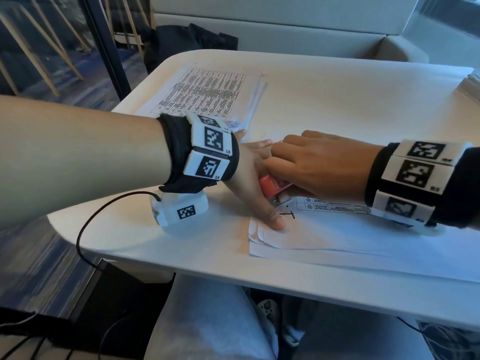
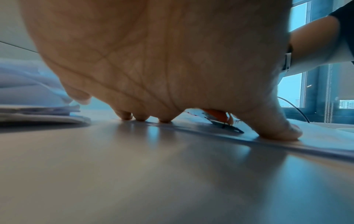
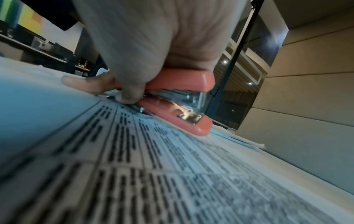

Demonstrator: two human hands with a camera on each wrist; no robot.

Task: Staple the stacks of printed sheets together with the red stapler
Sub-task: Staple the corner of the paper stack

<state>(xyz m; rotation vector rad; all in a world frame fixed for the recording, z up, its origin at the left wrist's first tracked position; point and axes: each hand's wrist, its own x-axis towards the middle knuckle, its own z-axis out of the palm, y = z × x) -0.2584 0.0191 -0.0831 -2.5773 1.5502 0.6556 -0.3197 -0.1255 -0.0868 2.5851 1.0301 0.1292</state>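
Right hand [image 1: 319,165] clamps around the red stapler [image 3: 178,104], sitting on the near stack of printed sheets [image 1: 337,237]. Left hand [image 1: 253,183] spreads flat, thumb pressing the stack's corner. Second stack [image 1: 207,92] lies farther back on the white table [image 1: 350,100].

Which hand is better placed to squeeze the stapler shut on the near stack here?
The right hand. It already grips the red stapler, which sits on the near stack. The left hand presses its thumb and fingertips down on the sheets, so it looks better kept as the steadying hand.
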